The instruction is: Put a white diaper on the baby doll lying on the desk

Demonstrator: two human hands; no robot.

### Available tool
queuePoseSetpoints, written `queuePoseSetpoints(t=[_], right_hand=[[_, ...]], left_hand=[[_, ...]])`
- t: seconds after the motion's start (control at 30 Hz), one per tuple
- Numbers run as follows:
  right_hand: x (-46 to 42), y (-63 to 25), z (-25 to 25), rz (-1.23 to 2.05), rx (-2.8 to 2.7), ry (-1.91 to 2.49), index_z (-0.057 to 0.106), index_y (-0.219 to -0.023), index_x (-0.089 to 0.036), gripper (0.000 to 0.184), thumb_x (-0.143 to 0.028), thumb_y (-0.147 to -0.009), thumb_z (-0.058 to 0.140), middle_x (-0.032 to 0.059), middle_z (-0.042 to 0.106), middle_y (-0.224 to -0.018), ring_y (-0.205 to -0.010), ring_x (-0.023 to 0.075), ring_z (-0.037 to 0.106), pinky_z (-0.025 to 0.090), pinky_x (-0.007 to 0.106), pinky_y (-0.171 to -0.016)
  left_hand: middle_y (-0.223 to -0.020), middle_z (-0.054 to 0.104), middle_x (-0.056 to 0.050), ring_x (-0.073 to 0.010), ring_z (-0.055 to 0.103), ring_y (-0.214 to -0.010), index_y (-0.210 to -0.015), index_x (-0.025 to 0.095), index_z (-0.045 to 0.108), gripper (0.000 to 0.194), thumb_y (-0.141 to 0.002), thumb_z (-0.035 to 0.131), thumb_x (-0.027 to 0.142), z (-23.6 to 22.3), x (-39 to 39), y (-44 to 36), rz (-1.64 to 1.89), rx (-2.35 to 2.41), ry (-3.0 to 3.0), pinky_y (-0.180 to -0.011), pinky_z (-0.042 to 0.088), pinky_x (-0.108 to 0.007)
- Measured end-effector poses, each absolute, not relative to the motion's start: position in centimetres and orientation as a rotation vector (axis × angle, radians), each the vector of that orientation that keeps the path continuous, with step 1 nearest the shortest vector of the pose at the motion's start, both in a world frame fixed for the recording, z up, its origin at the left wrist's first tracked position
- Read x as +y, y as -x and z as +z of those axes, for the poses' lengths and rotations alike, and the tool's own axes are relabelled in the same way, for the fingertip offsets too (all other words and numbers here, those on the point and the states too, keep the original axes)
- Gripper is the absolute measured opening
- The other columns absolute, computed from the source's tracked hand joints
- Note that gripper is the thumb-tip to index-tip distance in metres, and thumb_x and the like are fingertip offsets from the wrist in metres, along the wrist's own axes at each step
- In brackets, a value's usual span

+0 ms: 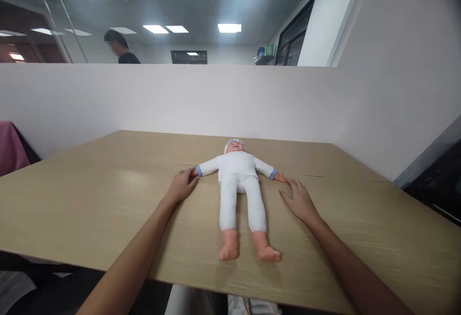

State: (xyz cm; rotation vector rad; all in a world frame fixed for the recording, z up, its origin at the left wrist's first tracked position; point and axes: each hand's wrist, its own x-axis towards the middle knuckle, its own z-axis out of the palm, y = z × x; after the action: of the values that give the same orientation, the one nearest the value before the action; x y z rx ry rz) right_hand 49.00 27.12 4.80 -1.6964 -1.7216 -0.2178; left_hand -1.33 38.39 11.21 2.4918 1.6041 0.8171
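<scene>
Light fingertips and level arms suit the doll's outspread pose

The doll (237,166) lies face up on the table (108,209), its head toward the low wall (216,101) and its 2 bare feet (248,250) toward the near edge. It wears white clothes with blue cuffs and a white headband; its 2 arms reach out sideways.

The left hand (182,185) is at the doll's hand on that side, fingers slightly bent against it; whether they pinch it or only rest there, I cannot tell. The right hand (298,200) is released and loosely spread, thumb apart, with its fingertips at the other small hand (280,177); I cannot tell whether they press on it.

Good handling here, I judge, means matching contact at the 2 sides, so that the trunk stays straight and neither sleeve is tugged. The small hands look easy to bend, so steadying each arm near its cuff would probably give better control than the fingertips alone. Low, relaxed wrists should keep the force gentle. Uneven pulling could twist the shoulders or slide the whole body across the smooth surface.
</scene>
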Motion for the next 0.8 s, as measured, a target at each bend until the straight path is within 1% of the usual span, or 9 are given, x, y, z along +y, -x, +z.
queuePoseSetpoints(t=[0.1,0.2,0.27,0.37,0.53,0.6,0.67,0.73,0.8], right_hand=[[25.7,-47.7,4.8,-0.222,-1.717,1.731,0.062,-0.144,-0.009,0.057,-0.047,-0.105,0.048,0.0232,0.069,-0.135,-0.129,0.036,0.063,0.049,0.055,-0.115],[23.9,-46.0,5.0,-0.219,-1.715,1.752,0.067,-0.139,-0.011,0.05,-0.042,-0.105,0.047,0.0215,0.071,-0.134,-0.129,0.0341,0.064,0.048,0.053,-0.116],[22.3,-44.8,5.0,-0.212,-1.719,1.765,0.069,-0.137,-0.014,0.047,-0.041,-0.105,0.047,0.0207,0.071,-0.137,-0.131,0.0335,0.063,0.048,0.052,-0.117],[19.0,-43.2,4.8,-0.192,-1.747,1.775,0.068,-0.141,-0.014,0.05,-0.042,-0.107,0.045,0.0205,0.068,-0.145,-0.138,0.0337,0.06,0.046,0.052,-0.119],[12.8,-41.7,4.5,-0.142,-1.821,1.774,0.065,-0.15,-0.015,0.056,-0.047,-0.108,0.043,0.0161,0.064,-0.156,-0.145,0.0335,0.057,0.045,0.052,-0.123],[10.5,-41.3,4.9,-0.13,-1.823,1.798,0.064,-0.152,-0.017,0.057,-0.048,-0.109,0.043,0.0144,0.061,-0.159,-0.149,0.0342,0.055,0.045,0.054,-0.125],[8.5,-40.7,5.2,-0.136,-1.793,1.826,0.065,-0.152,-0.02,0.057,-0.05,-0.109,0.043,0.0126,0.06,-0.161,-0.151,0.0353,0.053,0.045,0.056,-0.125],[6.5,-39.9,5.0,-0.168,-1.749,1.821,0.064,-0.154,-0.025,0.056,-0.051,-0.109,0.044,0.0104,0.06,-0.162,-0.152,0.0366,0.053,0.045,0.059,-0.124],[4.3,-39.2,4.0,-0.21,-1.717,1.768,0.058,-0.161,-0.032,0.056,-0.049,-0.109,0.045,0.007,0.058,-0.164,-0.153,0.0381,0.053,0.045,0.065,-0.124]], left_hand=[[-0.151,0.067,-0.02,-0.0374,0.06,-0.138,-0.153,0.013,0.056,0.06,-0.105,0.049,0.049,10.9,37.2,1.4,0.803,1.701,-2.451,-0.117,0.046,-0.053],[-0.154,0.065,-0.022,-0.0402,0.057,-0.142,-0.154,0.013,0.054,0.06,-0.105,0.048,0.047,10.8,35.6,1.3,0.79,1.804,-2.404,-0.117,0.044,-0.057],[-0.154,0.064,-0.023,-0.0425,0.056,-0.143,-0.152,0.015,0.056,0.058,-0.106,0.045,0.047,10.9,34.3,1.2,0.773,1.861,-2.376,-0.117,0.043,-0.061],[-0.156,0.062,-0.022,-0.0443,0.054,-0.145,-0.152,0.016,0.058,0.059,-0.106,0.043,0.05,11.1,31.6,1.2,0.728,1.89,-2.36,-0.117,0.042,-0.063],[-0.17,0.052,-0.015,-0.0389,0.047,-0.155,-0.158,0.021,0.056,0.063,-0.108,0.041,0.056,11.3,25.6,1.6,0.63,1.812,-2.407,-0.125,0.037,-0.059],[-0.175,0.046,-0.012,-0.0375,0.041,-0.161,-0.163,0.023,0.052,0.067,-0.109,0.038,0.059,11.3,23.0,1.9,0.583,1.806,-2.419,-0.128,0.034,-0.059],[-0.178,0.04,-0.009,-0.0372,0.035,-0.164,-0.167,0.026,0.048,0.069,-0.109,0.036,0.061,11.2,20.3,2.0,0.528,1.828,-2.421,-0.129,0.033,-0.061],[-0.179,0.038,-0.005,-0.0369,0.034,-0.166,-0.17,0.031,0.044,0.07,-0.108,0.038,0.062,10.9,17.4,1.9,0.523,1.855,-2.422,-0.128,0.036,-0.062],[-0.178,0.04,0.0,-0.0354,0.035,-0.165,-0.17,0.04,0.042,0.068,-0.106,0.041,0.063,10.1,14.0,1.7,0.59,1.87,-2.418,-0.127,0.038,-0.063]])
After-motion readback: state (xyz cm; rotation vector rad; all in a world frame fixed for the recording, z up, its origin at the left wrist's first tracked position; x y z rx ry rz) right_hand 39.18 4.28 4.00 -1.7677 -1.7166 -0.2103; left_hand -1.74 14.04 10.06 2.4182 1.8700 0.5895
